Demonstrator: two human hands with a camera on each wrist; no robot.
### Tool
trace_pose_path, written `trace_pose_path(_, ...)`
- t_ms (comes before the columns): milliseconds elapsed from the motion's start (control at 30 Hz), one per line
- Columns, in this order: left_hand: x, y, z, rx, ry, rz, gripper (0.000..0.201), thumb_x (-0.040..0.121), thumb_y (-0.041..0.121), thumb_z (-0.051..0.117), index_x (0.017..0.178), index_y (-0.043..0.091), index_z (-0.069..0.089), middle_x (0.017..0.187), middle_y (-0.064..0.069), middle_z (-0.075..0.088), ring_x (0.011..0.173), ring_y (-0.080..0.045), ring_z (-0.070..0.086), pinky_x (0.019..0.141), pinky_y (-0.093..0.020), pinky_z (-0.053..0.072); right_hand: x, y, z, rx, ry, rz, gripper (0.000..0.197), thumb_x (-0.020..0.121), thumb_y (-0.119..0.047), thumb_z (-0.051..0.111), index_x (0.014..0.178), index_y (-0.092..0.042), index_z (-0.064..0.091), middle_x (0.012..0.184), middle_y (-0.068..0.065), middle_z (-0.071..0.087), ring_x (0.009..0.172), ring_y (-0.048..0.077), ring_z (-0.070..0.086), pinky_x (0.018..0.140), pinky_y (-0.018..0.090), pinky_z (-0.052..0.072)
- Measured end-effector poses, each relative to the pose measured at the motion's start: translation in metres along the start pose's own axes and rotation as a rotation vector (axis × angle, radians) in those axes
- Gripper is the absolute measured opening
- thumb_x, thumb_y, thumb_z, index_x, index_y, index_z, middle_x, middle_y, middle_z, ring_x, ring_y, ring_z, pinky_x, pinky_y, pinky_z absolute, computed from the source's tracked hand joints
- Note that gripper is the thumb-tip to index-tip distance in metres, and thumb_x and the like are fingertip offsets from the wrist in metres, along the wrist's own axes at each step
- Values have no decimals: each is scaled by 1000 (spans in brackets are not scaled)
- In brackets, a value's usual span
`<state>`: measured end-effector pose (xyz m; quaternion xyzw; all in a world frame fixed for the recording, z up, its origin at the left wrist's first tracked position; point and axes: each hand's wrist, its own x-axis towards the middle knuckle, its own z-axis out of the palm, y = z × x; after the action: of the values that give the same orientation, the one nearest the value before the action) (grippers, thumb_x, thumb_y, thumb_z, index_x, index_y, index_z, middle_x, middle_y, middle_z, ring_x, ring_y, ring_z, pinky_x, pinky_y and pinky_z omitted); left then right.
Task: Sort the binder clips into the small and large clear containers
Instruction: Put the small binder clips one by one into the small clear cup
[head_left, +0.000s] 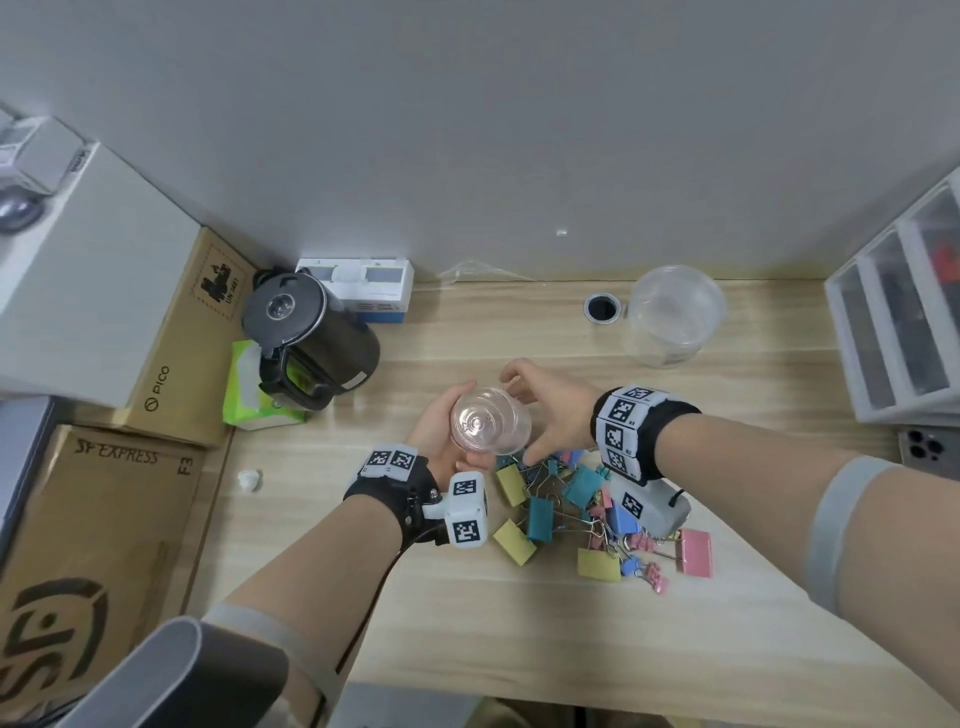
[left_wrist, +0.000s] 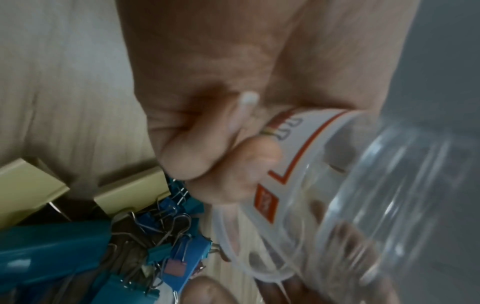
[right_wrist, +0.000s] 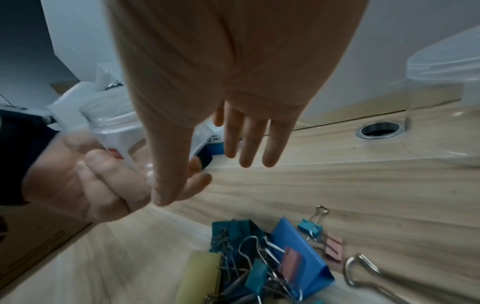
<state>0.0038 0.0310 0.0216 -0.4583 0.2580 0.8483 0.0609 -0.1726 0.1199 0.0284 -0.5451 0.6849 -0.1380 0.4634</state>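
Observation:
My left hand (head_left: 444, 428) grips the small clear container (head_left: 491, 421) above the table, its round end turned up toward the head camera. In the left wrist view its white and orange label (left_wrist: 280, 164) shows between my fingers. My right hand (head_left: 543, 415) is open close beside the container's right side, fingers (right_wrist: 246, 139) straight; I cannot tell if it touches. A pile of coloured binder clips (head_left: 582, 509), small and large, lies on the table under my right wrist. The large clear container (head_left: 672, 317) stands upright at the back right.
A black kettle (head_left: 306, 332) and a green tissue pack (head_left: 249, 395) sit at the left. Cardboard boxes (head_left: 93, 519) line the left edge, and a white drawer unit (head_left: 893, 322) and a phone (head_left: 930, 447) the right. A cable hole (head_left: 602, 309) lies beside the large container.

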Motion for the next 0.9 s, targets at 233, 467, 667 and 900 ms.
trace_pose_path(233,-11,-15,-36,-63,55,-12,57,95,58,47,83,12,78,116,-26,68,41,-15,41,37,-17,30,3,20,24,-314,-3,99,75,72,-25,82,137,-24,44,132,1,51,117,21,53,97,36,48)
trace_pose_path(467,-7,-39,-72,-12,105,-10,54,77,60,64,104,12,66,88,-14,55,45,-18,44,40,-21,34,14,17,58,-510,-53,-23,77,73,-23,78,141,-33,43,124,0,44,113,21,42,90,39,48)
trace_pose_path(667,-7,-54,-77,-14,130,-58,50,88,62,54,95,14,68,82,-9,57,46,-17,45,41,-20,33,16,19,69,-516,-25,-11,74,80,-16,73,143,-35,41,121,2,38,114,21,38,90,41,49)
trace_pose_path(900,-8,-51,-67,-2,162,-76,50,92,60,49,96,15,68,76,-7,60,45,-16,45,41,-19,32,14,19,71,-511,19,-44,52,82,-20,71,131,-26,55,122,0,43,114,20,39,92,38,46)
